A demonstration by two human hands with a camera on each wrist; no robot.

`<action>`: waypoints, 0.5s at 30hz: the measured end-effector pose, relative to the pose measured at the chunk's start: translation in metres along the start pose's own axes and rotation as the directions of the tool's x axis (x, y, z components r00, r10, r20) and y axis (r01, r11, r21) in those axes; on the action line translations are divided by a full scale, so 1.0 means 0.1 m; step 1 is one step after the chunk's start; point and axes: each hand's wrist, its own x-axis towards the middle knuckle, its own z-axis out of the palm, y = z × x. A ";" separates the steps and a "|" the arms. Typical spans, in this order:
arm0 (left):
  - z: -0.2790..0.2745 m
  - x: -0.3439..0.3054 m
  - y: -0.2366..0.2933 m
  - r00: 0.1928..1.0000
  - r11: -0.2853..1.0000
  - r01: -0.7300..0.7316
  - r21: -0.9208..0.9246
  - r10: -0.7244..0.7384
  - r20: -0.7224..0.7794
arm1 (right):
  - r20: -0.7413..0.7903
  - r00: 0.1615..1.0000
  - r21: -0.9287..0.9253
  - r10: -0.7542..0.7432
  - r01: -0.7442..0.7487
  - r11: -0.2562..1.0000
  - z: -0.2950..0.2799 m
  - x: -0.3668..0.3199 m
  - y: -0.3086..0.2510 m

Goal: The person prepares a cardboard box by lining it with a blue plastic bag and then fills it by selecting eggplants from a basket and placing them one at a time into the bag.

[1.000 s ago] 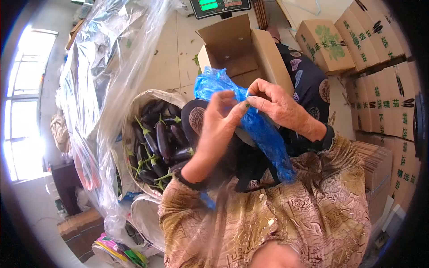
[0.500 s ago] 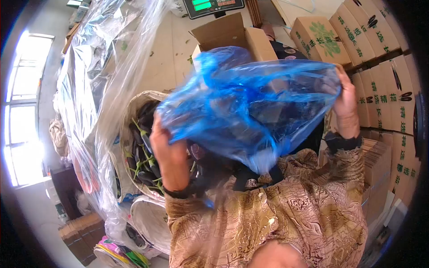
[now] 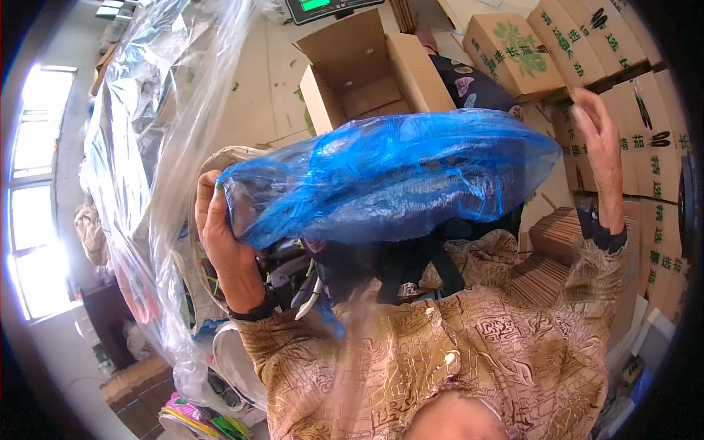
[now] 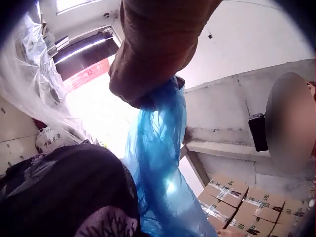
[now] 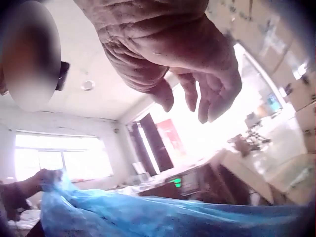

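A blue plastic bag (image 3: 411, 176) is stretched sideways across the lap, puffed out and partly see-through. My left hand (image 3: 226, 238) pinches its left end between thumb and fingers. In the left wrist view the bag (image 4: 160, 173) hangs down from the left hand (image 4: 153, 54). My right hand (image 3: 603, 143) is raised beyond the bag's right end, apart from it. The right wrist view shows the right hand (image 5: 173, 44) with loosely bent fingers and nothing in them, above the bag (image 5: 163, 217). Several eggplants (image 3: 287, 257) show below the bag's left part, mostly covered by it.
An open cardboard box (image 3: 367, 92) stands in front, behind the bag. A scale with a lit green display (image 3: 317, 4) is at the top. Printed cartons (image 3: 513, 55) are stacked at the right, flattened cardboard (image 3: 539, 282) below them. Clear plastic sheeting (image 3: 154, 183) hangs at the left.
Bunched between both hands at first, the blue bag was spread wide and now stretches out to the left hand. The right hand has let go and moved up and right.
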 end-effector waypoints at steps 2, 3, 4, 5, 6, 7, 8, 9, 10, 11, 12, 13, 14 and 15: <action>0.05 -0.01 0.08 0.999 1.000 -0.024 0.017 0.024 0.023 | 0.264 0.954 -0.046 -0.144 0.161 0.986 0.36 0.00 -0.66; 0.09 -0.01 0.12 0.998 0.998 -0.058 0.036 0.058 0.003 | 0.370 0.876 -0.041 -0.309 0.348 0.937 0.56 0.01 -0.89; 0.12 -0.01 0.15 0.996 0.994 -0.091 0.055 0.092 -0.018 | 0.428 0.747 0.014 -0.509 0.558 0.830 0.85 0.05 -0.87; 0.14 -0.02 0.18 0.995 0.994 -0.095 0.059 0.097 -0.027 | 0.465 0.660 0.081 -0.590 0.631 0.771 1.12 0.00 -0.91; 0.16 -0.03 0.22 0.993 0.992 -0.114 0.061 0.115 -0.009 | 0.446 0.601 0.103 -0.663 0.702 0.705 1.38 -0.03 -0.95; 0.16 -0.03 0.25 0.991 0.989 -0.133 0.063 0.133 0.007 | 0.448 0.591 0.113 -0.671 0.707 0.698 1.55 0.00 -0.87; 0.13 -0.03 0.27 0.990 0.988 -0.140 0.067 0.140 -0.002 | 0.555 0.623 0.038 -0.552 0.643 0.765 1.73 0.06 -0.78; 0.09 -0.02 0.29 0.983 0.975 -0.171 0.141 0.179 -0.048 | 0.643 0.643 -0.048 -0.416 0.577 0.816 1.84 0.12 -0.75; 0.05 0.00 0.31 0.972 0.957 -0.196 0.213 0.219 -0.089 | 0.641 0.640 -0.042 -0.423 0.580 0.814 1.83 0.21 -0.77; -0.02 0.04 0.32 0.970 0.956 -0.200 0.213 0.223 -0.093 | 0.589 0.698 0.025 -0.407 0.487 0.873 1.75 0.33 -0.79; -0.13 0.08 0.35 0.969 0.939 -0.189 0.288 0.225 -0.099 | 0.540 0.753 0.095 -0.376 0.389 0.916 1.64 0.42 -0.81; -0.22 0.13 0.35 0.969 0.917 -0.179 0.358 0.228 -0.100 | 0.491 0.788 0.146 -0.371 0.345 0.927 1.54 0.49 -0.82; -0.24 0.17 0.34 0.969 0.920 -0.184 0.347 0.229 -0.095 | 0.444 0.813 0.123 -0.377 0.362 0.924 1.41 0.57 -0.78; -0.29 0.24 0.30 0.958 0.906 -0.189 0.378 0.254 -0.131 | 0.394 0.836 0.098 -0.382 0.375 0.922 1.33 0.65 -0.73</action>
